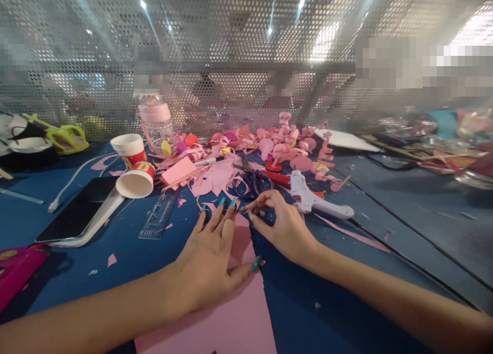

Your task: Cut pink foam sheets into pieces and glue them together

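Note:
My left hand (213,254) lies flat, fingers stretched out, pressing a pink paper sheet (231,318) onto the blue table (146,261). My right hand (279,223) rests just right of the sheet's far edge, fingers pinched around a thin dark pencil-like stick (246,208) whose tip points toward the paper's top edge. A clear plastic ruler (157,215) lies left of my left hand. Beyond my right hand sit dark-handled scissors (250,182) and a white glue gun (314,200).
Pink paper cutouts and scraps (269,143) are heaped at the back. Paper cups (133,164), a pink-lidded bottle (156,123), and a phone (79,210) with white cable sit at left. A perforated metal screen (246,61) closes the far side. Plastic-wrapped items (454,143) crowd the right.

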Available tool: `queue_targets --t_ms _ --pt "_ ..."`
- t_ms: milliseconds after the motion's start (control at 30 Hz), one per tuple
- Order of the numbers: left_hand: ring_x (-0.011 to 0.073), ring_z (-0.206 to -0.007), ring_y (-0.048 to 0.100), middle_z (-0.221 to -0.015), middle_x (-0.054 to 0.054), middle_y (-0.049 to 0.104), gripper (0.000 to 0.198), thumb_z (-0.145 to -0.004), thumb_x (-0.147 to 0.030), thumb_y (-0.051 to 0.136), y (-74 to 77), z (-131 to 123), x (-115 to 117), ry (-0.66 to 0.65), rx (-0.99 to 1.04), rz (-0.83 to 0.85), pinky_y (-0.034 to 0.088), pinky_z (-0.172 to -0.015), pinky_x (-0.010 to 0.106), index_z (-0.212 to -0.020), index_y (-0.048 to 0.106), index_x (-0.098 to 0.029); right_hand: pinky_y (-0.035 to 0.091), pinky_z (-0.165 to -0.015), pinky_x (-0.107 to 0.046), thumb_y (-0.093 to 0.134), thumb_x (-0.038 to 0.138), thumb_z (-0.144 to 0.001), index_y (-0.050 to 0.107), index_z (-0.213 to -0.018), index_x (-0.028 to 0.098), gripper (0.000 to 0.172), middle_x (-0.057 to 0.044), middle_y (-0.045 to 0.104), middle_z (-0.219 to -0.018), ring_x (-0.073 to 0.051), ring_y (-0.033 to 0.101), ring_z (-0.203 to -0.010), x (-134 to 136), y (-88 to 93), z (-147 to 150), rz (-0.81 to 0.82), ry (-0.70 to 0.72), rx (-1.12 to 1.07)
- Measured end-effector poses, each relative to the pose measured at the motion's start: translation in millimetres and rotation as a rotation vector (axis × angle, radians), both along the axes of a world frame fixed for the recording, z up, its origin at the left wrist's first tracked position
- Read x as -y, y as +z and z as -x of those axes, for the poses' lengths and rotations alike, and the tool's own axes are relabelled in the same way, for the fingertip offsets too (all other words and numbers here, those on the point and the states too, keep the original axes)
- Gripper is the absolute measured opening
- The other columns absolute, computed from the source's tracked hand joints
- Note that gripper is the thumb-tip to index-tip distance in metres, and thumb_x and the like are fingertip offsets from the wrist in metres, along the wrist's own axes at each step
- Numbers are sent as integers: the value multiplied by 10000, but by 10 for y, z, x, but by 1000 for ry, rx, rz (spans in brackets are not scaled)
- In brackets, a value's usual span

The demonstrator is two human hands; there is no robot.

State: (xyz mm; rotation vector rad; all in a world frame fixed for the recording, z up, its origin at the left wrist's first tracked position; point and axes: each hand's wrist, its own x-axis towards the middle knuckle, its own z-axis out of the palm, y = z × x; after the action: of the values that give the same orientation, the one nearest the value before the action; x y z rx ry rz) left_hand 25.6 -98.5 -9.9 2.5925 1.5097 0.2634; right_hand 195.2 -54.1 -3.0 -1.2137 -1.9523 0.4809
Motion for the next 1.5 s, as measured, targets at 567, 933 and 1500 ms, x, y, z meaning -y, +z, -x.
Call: queue_targets --t_ms 567,933,1500 --pt "339 -1315 180 -1419 171 266 803 -784 -650 282 -20 2 7 -4 43 -6 140 -1056 531 -1357 240 -89 478 -666 -307 516 111 -710 394 -828 217 201 -40 607 -808 -181 605 -791 20 -4 -11 -112 8 93" --pt "334 -1312 194 -1407 179 287 797 -780 -652 283 -9 0 5 -3 21 -26 156 -1057 526 -1331 292 -76 475 -657 -305 514 97 -709 392 -825 222 209 -35 590 -809 -183 587 -794 33 -16 -28 -202 56 131" --pt "336 -1318 174 -1416 182 267 828 -779 -660 271 -33 0 8 -1 32 -13 151 -1052 533 -1360 230 -72 489 -672 -304 472 61 -746 417 -783 224 176 -27 579 -786 -170 542 -779 38 25 -43 -307 217 230"
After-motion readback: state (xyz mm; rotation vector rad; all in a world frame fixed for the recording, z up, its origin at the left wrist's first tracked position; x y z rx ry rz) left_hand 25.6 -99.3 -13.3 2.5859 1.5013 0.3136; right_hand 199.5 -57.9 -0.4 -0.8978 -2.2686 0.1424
